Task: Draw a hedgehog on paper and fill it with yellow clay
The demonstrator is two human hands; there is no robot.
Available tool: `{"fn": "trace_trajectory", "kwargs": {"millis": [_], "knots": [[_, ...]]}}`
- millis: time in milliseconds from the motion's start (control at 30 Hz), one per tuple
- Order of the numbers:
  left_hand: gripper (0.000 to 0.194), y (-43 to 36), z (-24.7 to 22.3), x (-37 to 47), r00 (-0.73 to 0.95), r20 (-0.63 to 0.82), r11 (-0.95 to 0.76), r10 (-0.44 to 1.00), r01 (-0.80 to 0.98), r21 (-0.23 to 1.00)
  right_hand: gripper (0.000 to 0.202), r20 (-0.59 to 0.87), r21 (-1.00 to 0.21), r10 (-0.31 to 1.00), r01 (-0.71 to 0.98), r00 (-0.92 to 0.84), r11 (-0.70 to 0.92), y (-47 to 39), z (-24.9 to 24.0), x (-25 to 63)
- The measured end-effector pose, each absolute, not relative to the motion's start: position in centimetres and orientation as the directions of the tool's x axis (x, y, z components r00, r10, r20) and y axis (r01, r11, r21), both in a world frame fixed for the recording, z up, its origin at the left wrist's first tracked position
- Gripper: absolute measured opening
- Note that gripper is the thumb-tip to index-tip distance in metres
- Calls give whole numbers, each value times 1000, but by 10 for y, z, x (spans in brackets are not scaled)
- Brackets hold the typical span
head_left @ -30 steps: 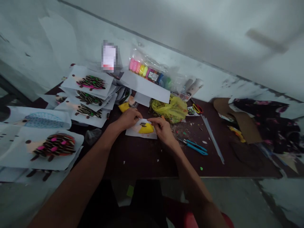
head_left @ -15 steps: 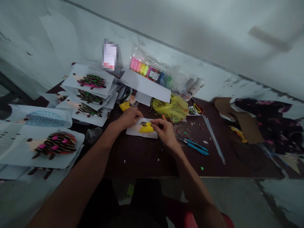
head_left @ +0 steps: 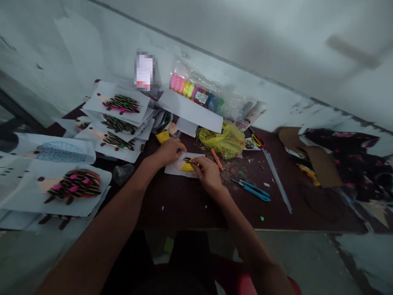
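A small white paper (head_left: 170,170) lies on the dark table, bearing a yellow clay shape (head_left: 188,167) with a pale pink end and a few dark strips. My left hand (head_left: 170,151) rests at the paper's upper left edge, its fingers closed together; what lies between them is hidden. My right hand (head_left: 207,170) is over the yellow shape from the right, thumb and forefinger pinched round a small dark strip at its surface. Just above my left hand sits a yellow clay lump (head_left: 162,136).
Stacked papers with hedgehog pictures (head_left: 70,186) fill the left side. Behind are a clay pack (head_left: 193,90) and a yellow plastic bag (head_left: 225,141). An orange knife (head_left: 217,159), a blue cutter (head_left: 253,190), scissors (head_left: 257,140) and clear sticks (head_left: 278,180) lie right.
My right hand has moved left and slightly down across the yellow shape, uncovering more of the orange knife. My left hand stays at the paper's edge. The whole view has shifted slightly.
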State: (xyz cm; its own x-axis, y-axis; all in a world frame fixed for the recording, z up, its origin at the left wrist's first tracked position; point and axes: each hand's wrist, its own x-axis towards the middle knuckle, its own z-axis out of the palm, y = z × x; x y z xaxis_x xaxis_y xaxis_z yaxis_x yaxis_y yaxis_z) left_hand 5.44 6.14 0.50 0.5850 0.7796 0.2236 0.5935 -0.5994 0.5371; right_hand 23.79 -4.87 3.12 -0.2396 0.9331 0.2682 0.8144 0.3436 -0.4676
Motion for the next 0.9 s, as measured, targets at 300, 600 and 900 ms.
{"fn": "trace_trajectory", "kwargs": {"millis": [300, 600, 900], "knots": [[31, 60, 6, 55, 579, 216, -593, 786, 610, 525, 24, 209, -393, 954, 875, -214, 282, -49, 32, 232], [30, 60, 6, 54, 580, 223, -596, 784, 601, 532, 26, 175, -287, 960, 921, -219, 263, -50, 31, 230], [31, 60, 7, 54, 584, 216, -598, 782, 607, 524, 25, 144, -248, 963, 934, -226, 256, -49, 31, 230]]}}
